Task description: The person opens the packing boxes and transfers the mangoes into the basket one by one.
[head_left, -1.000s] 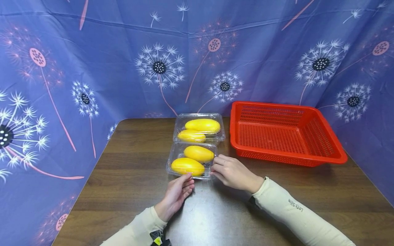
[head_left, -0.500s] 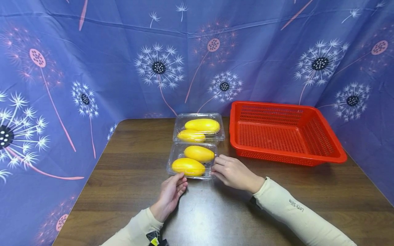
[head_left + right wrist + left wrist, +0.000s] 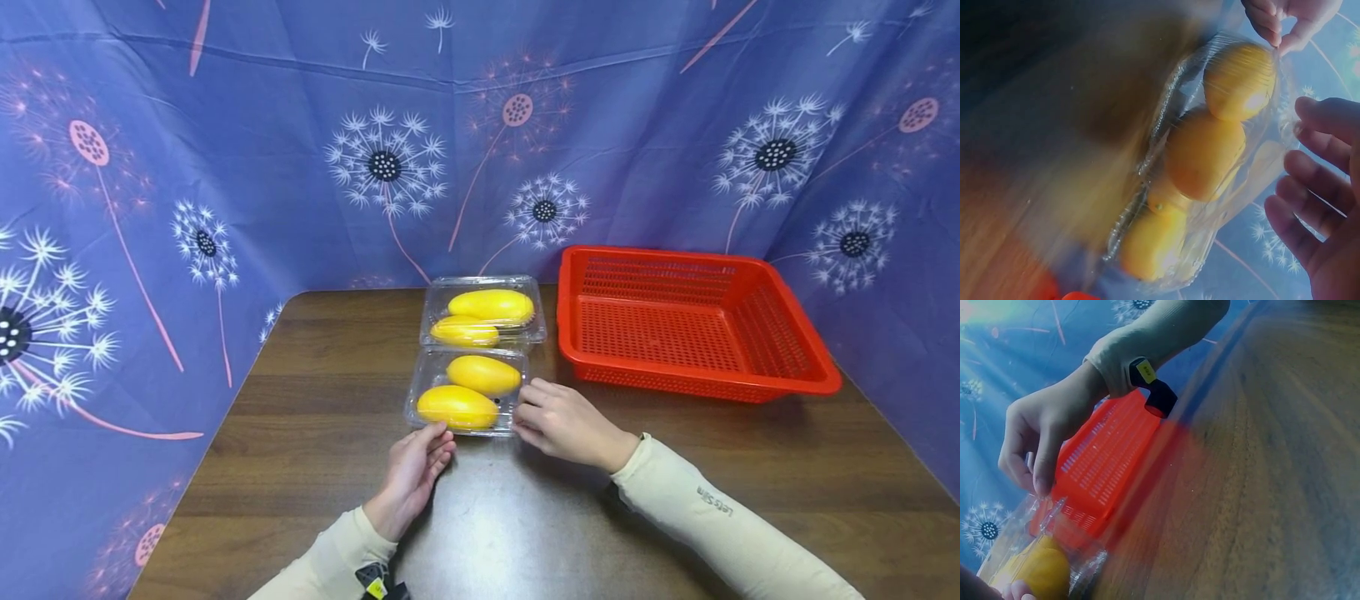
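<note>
Two clear plastic fruit boxes stand one behind the other, each with two yellow mangoes inside. My left hand (image 3: 412, 479) pinches the front edge of the near box (image 3: 411, 406), thumb on top, beside the front mango (image 3: 457, 407). At the right edge of that box, my right hand (image 3: 566, 422) pinches the plastic rim with thumb and index finger; the left wrist view shows this grip on the box (image 3: 1094, 565). In the right wrist view, the other fingers (image 3: 1304, 219) of my right hand are spread apart beside the box. The far box (image 3: 441, 292) is untouched.
An open red plastic basket (image 3: 690, 383) sits to the right on the brown wooden table (image 3: 315, 433). Behind the table hangs a blue cloth (image 3: 645, 125) with a dandelion print, close to the back of the basket and the far box.
My left hand has slid a little to the left along the near box's front edge. The right hand stays at the right edge, and the boxes hardly move.
</note>
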`<state>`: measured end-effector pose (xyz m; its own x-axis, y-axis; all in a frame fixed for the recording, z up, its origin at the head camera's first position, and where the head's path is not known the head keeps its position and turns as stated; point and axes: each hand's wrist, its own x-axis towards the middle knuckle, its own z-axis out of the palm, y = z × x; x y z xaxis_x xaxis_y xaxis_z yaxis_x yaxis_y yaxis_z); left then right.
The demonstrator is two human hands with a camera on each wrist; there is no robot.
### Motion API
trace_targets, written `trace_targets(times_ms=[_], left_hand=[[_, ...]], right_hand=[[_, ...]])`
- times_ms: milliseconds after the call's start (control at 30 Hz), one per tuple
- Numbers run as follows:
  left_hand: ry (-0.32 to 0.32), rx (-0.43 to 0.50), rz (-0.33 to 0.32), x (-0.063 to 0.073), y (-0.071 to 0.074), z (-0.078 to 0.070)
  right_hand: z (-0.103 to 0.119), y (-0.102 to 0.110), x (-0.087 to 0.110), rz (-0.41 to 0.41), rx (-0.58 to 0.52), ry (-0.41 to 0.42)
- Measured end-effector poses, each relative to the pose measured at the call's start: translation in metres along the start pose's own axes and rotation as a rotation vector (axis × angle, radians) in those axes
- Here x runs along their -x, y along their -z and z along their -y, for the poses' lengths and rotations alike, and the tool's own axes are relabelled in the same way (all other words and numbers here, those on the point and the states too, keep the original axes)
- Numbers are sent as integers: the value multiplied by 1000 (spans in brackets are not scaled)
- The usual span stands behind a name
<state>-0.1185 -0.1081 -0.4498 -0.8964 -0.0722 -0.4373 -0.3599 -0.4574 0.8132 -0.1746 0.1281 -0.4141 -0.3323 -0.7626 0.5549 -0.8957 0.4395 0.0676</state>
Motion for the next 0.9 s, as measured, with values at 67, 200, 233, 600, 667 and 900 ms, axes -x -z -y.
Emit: trace_targets(times_ms=[67,200,233,600,667,900], left_hand=[[-2,1,3,0,0,-1],[-8,-5,5,0,0,-1],[-8,-6,2,0,0,-1],[-4,-38,-15,-1,0,-1],[-4,-42,-14,-1,1,-1],[2,-42,3,-1,1,-1]], right_hand=[[1,-1,-2,-7,9,1],[2,-4,-5,-10,14,-24],[2,-5,-5,-8,16,-33],[8,-15,-14,29,55,-37],[9,-19,-17,46,74,-27],[16,-33,-30,42,134,8]])
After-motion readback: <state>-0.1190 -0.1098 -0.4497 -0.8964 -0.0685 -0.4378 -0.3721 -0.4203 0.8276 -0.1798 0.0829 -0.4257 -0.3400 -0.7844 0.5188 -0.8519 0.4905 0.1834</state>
